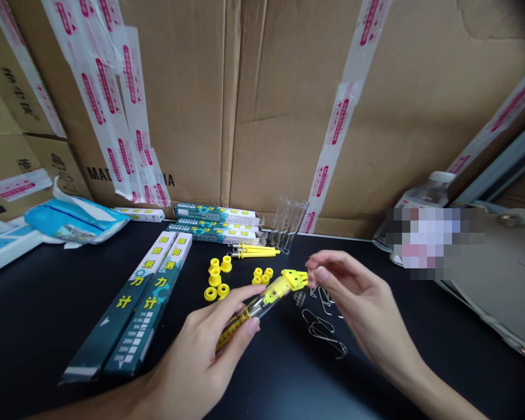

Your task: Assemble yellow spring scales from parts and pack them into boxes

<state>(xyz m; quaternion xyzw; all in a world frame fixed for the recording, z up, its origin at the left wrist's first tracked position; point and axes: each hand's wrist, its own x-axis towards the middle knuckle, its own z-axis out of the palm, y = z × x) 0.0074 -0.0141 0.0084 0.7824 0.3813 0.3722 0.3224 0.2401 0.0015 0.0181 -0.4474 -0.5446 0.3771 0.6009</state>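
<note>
Left hand [205, 350] closed round the clear barrel of a tube spring scale [262, 303] above the black table [35, 315], yellow cap [294, 280] pointing 2 o'clock, right hand [359, 303] half-open, fingertips [315, 273] at that cap, grip unclear; looks light, slick, brittle, so hold the barrel.

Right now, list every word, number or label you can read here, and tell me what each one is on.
"圆筒测力计": dark green boxes.
"MAD" and "NA", tape covering the middle: cardboard carton.
"V6": carton at far left.
Red print on the packing tape: too blurred.
Scale on the tube in the left hand: too small.
Label on the bottle: pixelated.
</note>
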